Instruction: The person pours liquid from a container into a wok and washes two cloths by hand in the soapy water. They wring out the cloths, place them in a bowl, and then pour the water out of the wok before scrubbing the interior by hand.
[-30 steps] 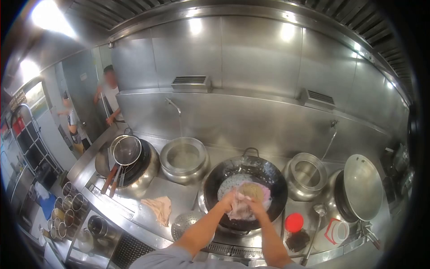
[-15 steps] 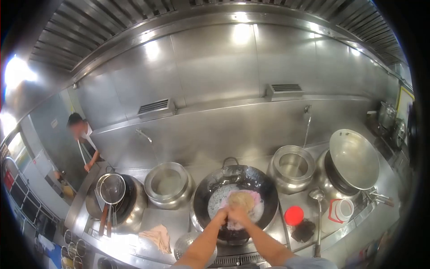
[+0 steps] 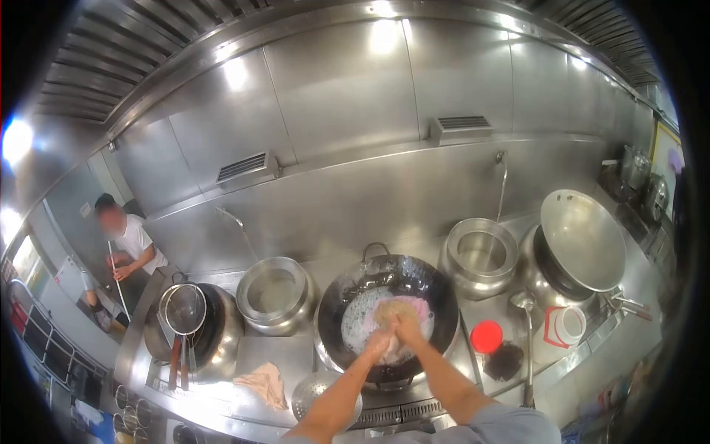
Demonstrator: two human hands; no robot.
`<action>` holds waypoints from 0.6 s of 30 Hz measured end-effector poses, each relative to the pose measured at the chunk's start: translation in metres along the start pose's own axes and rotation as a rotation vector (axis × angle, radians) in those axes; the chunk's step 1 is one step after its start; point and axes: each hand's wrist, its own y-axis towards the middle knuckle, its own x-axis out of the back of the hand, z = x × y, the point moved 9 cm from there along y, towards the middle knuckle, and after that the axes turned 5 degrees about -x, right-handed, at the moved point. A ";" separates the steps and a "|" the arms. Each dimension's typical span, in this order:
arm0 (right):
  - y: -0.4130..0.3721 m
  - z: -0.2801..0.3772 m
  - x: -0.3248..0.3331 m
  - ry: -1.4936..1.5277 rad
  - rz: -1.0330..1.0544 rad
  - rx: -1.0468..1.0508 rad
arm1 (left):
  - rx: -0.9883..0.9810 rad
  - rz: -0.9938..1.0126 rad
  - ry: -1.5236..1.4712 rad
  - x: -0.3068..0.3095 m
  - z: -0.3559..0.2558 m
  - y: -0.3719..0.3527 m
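Observation:
A large black wok (image 3: 436, 296) stands in front of me with white, foamy liquid (image 3: 356, 325) in it. In the foam lies a wet, bunched cloth (image 3: 392, 307), beige in the middle and pink at its edges. My left hand (image 3: 380, 345) is closed on the near part of this cloth. Just beside it, slightly farther into the wok, my right hand (image 3: 404, 327) is also closed on the cloth. Both hands are close together, and the fingertips are partly hidden.
Left stand a strainer (image 3: 185, 309) and a steel pot (image 3: 274, 296); right, another pot (image 3: 482, 259) and a tilted wok (image 3: 584, 240). Nearer lie a tan rag (image 3: 262, 385), a skimmer (image 3: 307, 392), a red lid (image 3: 487, 337) and a ladle (image 3: 523, 300). A person (image 3: 137, 244) holds a pole.
My right hand has shifted up and right on the cloth, my left slightly right and down. The view has tilted a little. The person at the left has moved and stands more upright.

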 end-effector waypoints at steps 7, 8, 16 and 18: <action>-0.029 0.050 -0.001 0.197 0.271 -0.030 | -0.008 0.045 -0.942 0.032 -0.009 0.019; -0.039 0.070 -0.013 0.097 0.112 0.129 | -0.184 0.013 -0.659 0.036 -0.022 0.015; -0.027 0.055 -0.009 -0.024 -0.224 0.063 | -0.532 0.011 0.757 -0.021 0.015 0.014; -0.048 0.078 -0.006 -0.121 -0.174 0.135 | -0.444 0.093 0.164 -0.009 0.022 0.026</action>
